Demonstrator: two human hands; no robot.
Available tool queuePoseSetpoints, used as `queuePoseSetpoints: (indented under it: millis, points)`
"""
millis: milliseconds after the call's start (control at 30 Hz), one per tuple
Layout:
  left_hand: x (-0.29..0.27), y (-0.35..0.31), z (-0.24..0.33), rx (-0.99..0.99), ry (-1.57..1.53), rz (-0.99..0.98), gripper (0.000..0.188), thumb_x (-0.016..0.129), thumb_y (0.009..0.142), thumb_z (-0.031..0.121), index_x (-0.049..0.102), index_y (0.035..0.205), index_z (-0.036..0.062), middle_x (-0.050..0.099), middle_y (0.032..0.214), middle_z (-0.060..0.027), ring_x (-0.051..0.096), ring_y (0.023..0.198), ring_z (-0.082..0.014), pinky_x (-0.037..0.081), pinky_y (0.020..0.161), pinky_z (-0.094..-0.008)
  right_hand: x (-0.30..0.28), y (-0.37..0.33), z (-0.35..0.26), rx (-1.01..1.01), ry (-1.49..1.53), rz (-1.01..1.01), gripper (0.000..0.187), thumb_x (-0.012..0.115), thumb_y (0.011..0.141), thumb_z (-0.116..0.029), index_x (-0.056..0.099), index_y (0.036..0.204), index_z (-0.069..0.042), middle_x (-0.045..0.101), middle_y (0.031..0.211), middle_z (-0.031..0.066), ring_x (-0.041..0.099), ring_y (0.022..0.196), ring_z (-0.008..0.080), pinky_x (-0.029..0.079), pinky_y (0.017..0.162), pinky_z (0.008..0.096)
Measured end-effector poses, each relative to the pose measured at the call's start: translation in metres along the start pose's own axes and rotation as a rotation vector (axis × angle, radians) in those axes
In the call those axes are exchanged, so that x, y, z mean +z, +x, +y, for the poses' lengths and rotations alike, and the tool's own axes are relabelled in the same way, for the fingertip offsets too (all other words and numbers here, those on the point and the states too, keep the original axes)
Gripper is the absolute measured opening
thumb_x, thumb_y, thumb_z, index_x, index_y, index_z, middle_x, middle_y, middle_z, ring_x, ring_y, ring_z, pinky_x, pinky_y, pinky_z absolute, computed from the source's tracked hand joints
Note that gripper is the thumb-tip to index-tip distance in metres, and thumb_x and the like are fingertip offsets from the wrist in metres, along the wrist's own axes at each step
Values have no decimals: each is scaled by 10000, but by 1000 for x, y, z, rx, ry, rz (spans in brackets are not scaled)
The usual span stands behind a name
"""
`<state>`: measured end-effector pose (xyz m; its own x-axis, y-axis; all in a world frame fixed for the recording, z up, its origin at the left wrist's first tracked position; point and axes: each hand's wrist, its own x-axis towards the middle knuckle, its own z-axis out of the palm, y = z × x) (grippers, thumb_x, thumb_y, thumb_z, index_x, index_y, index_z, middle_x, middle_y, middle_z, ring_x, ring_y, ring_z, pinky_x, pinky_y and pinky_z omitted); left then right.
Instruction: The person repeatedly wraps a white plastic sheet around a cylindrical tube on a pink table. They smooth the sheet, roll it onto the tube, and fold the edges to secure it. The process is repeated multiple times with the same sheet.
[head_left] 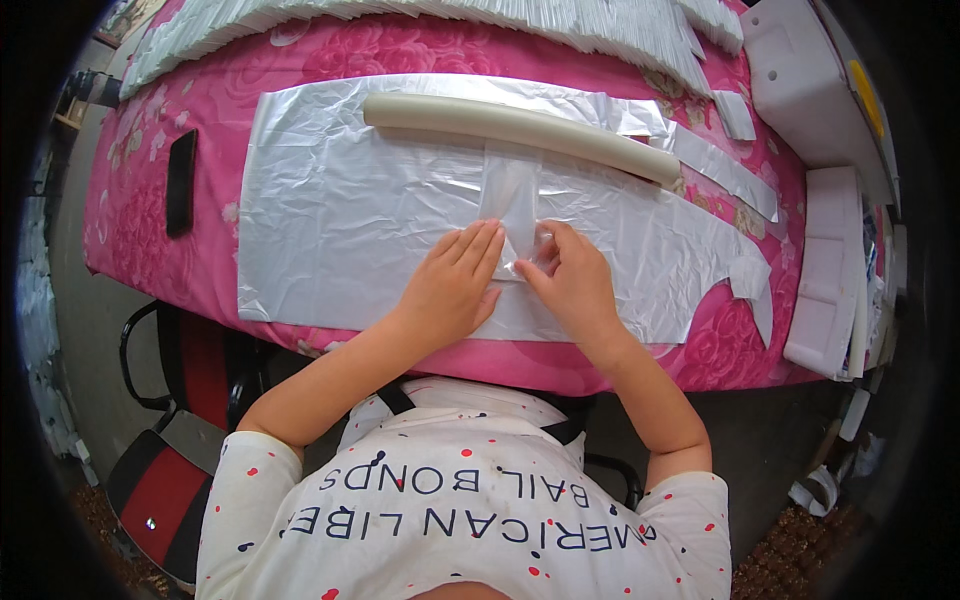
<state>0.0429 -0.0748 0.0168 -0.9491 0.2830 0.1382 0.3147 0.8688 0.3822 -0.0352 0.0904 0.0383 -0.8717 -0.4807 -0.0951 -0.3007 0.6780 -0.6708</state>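
Note:
A silvery-white plastic sheet (340,220), wrinkled, lies spread over the table in front of me. On its middle rests a narrow strip of translucent plastic film (511,195), running from the tube down to my hands. My left hand (447,285) lies flat, fingers together and stretched out, with its fingertips at the strip's left edge. At the strip's lower right, my right hand (575,280) has thumb and fingers curled in on the film's edge. A long cream-coloured tube (520,131) lies across the sheet, beyond both hands and over the strip's far end.
Pink flowered cloth (215,265) covers the table. A black phone-like slab (181,183) lies at the left. Long rows of stacked white folded pieces (420,12) line the far edge. White containers (815,85) stand at the right, and a red-black chair (160,490) at lower left.

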Motion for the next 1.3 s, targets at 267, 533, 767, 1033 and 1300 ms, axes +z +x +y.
queuePoseSetpoints:
  millis: [267,533,767,1033,1300]
  points:
    - [7,10,-12,78,141,114,496,568,694,30,487,1179,-41,530,1196,-167,528,1085,-264,420,886,-366,-6,19,33,-724,-241,-73,433,608,713,-49,551,1142,-37,512,1232,117,464,1156,288,367,984,401]
    - [-4,-28,0,240,-45,-28,480,584,694,87,515,1159,-11,532,1210,-159,528,1102,-262,408,909,-388,1,-6,36,-846,-119,-80,263,587,697,-67,624,955,-35,616,981,73,576,926,235,475,786,349]
    - [-6,-43,3,150,-190,17,526,586,653,50,513,1172,3,586,1114,-128,564,1020,-256,415,828,-382,6,-32,26,-709,-38,-81,268,611,700,-47,646,963,-77,633,907,51,599,837,219,487,696,312]
    - [-10,-14,0,-475,-549,-43,598,578,831,101,299,1346,-21,637,827,-145,592,671,-270,442,631,-328,-1,0,7,126,296,-234,298,579,838,-243,654,735,26,600,563,118,587,481,182,439,507,294]
    - [-21,4,-4,-628,-625,-68,748,636,794,128,200,1369,-69,609,970,-153,608,749,-212,472,689,-286,-10,28,-2,372,270,-477,344,595,828,-252,630,640,35,591,544,92,599,482,145,452,503,276]
